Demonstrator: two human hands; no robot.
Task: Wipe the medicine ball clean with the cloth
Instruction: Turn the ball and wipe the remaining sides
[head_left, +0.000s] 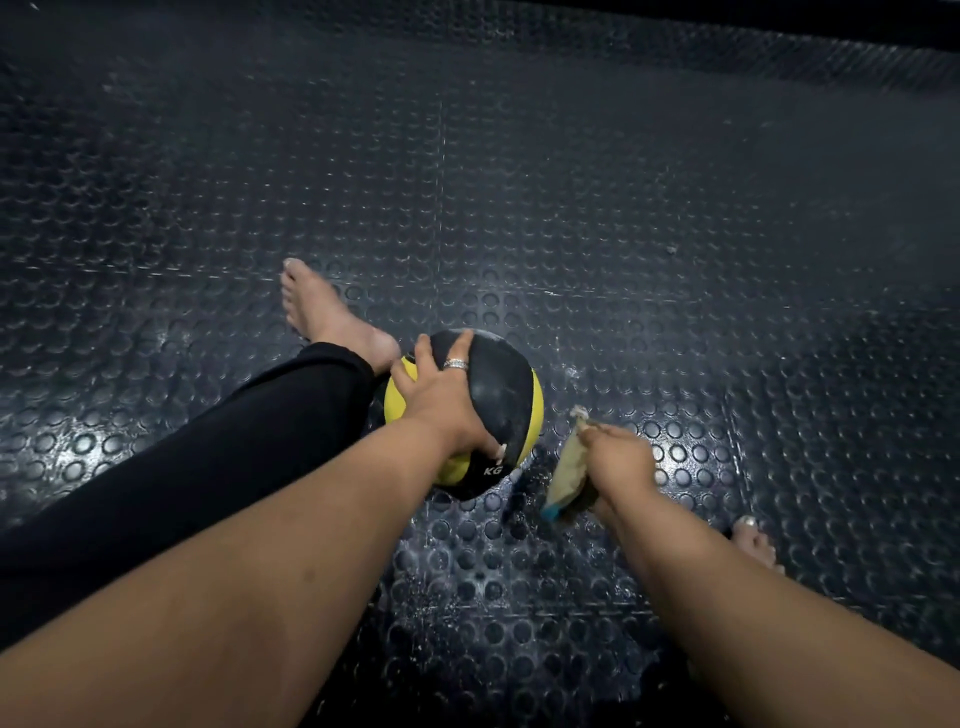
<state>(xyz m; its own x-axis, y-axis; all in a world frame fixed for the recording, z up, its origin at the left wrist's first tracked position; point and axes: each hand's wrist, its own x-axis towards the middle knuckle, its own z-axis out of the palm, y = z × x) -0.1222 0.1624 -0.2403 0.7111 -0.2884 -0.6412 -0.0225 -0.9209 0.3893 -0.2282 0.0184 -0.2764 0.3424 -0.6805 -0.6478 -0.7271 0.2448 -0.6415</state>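
A black and yellow medicine ball (506, 395) with "KG" printed on it sits on the dark studded rubber floor, just in front of my legs. My left hand (441, 395) lies over its top and left side, fingers spread and curved around it, a ring on one finger. To the right of the ball, my right hand (618, 460) grips a beige cloth (566, 478) with a blue edge. The cloth hangs beside the ball, a small gap apart from it.
My left leg in black trousers (218, 457) stretches out to the left, its bare foot (324, 312) touching the ball's far left side. My right foot (756, 543) shows at the right. Studded rubber floor (571, 182) extends all around.
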